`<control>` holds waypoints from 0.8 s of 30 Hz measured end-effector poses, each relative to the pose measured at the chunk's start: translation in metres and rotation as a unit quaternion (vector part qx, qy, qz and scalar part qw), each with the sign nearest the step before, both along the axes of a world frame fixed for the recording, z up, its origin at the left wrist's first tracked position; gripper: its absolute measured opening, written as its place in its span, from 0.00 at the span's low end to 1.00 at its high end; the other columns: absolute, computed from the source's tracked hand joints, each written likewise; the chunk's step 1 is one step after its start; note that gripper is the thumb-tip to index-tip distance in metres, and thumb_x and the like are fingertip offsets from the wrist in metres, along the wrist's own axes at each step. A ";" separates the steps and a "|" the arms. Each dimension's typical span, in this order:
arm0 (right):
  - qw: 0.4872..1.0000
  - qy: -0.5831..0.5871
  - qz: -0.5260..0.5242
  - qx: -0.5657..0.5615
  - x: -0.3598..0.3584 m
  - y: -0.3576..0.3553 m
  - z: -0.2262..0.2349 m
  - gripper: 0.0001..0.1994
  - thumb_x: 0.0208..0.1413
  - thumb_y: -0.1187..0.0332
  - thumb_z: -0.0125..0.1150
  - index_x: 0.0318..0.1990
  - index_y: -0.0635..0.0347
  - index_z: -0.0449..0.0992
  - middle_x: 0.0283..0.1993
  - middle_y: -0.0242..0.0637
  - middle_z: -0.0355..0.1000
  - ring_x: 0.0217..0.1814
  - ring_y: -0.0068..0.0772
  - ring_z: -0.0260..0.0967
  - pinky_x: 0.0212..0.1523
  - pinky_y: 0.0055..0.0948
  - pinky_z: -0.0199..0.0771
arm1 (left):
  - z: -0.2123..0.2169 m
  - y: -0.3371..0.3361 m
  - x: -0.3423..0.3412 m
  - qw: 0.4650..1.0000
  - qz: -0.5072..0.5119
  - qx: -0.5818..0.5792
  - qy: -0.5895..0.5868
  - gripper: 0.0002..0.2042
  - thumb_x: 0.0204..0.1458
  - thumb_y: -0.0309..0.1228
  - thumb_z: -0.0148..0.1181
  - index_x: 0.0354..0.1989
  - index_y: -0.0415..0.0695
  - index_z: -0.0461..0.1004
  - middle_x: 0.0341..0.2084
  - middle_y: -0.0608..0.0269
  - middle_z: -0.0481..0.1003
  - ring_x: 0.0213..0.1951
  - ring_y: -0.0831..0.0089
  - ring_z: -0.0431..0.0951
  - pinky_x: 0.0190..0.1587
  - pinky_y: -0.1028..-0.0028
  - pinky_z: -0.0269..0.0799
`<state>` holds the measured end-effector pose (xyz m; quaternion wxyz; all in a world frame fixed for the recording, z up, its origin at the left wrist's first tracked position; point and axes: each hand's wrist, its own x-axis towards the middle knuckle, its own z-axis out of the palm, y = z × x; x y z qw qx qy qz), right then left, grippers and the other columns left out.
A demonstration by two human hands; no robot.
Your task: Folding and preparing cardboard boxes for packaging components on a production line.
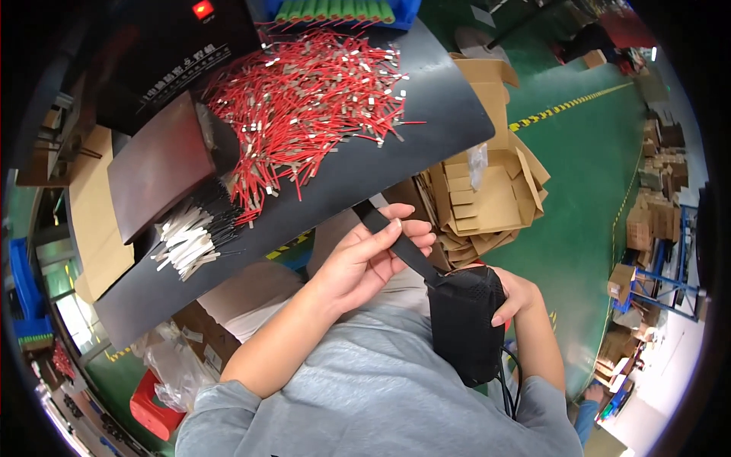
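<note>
Above my lap, my left hand (358,263) pinches a flat black strap (410,251) between thumb and fingers. The strap runs down to the top of a black fabric-like pouch (463,327), and its other end reaches toward the table edge. My right hand (519,293) grips the pouch from its right side, the thumb lying on the front. Most of the right fingers are hidden behind the pouch. Thin black cables (509,381) hang at the pouch's lower right. What is inside the pouch cannot be seen.
On the dark table (426,91) lies a large heap of red wires (312,107) with metal tabs. A bundle of white-ended wires (186,240) sits beside a dark block (164,164). Green cylinders (335,9) fill a blue bin. Open cardboard boxes (487,190) stand right of the table; a red stool (152,407) is lower left.
</note>
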<state>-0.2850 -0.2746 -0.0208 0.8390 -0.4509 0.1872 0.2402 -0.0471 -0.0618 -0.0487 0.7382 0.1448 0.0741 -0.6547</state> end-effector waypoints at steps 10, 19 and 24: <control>0.997 0.042 -0.035 0.053 -0.002 -0.006 -0.005 0.41 0.30 0.73 0.77 0.59 0.73 0.68 0.56 0.40 0.75 0.56 0.29 0.72 0.60 0.30 0.70 | -0.055 0.056 0.026 0.961 0.050 0.250 -0.112 0.13 0.67 0.38 0.52 0.46 0.40 0.72 0.36 0.58 0.75 0.41 0.66 0.79 0.42 0.68 0.77; 0.992 0.079 -0.091 0.040 -0.010 -0.013 -0.013 0.45 0.25 0.72 0.77 0.61 0.74 0.67 0.56 0.44 0.75 0.57 0.37 0.74 0.62 0.34 0.69 | -0.033 0.093 0.025 0.933 -0.032 0.276 -0.229 0.15 0.62 0.35 0.59 0.50 0.39 0.70 0.29 0.66 0.72 0.32 0.77 0.75 0.30 0.76 0.70; 0.993 0.079 -0.081 0.043 -0.008 -0.015 -0.010 0.46 0.24 0.73 0.75 0.62 0.73 0.66 0.56 0.45 0.75 0.57 0.39 0.74 0.64 0.36 0.69 | -0.015 0.106 0.020 0.966 -0.060 0.121 -0.218 0.24 0.56 0.33 0.66 0.57 0.39 0.64 0.27 0.65 0.70 0.33 0.72 0.73 0.32 0.71 0.72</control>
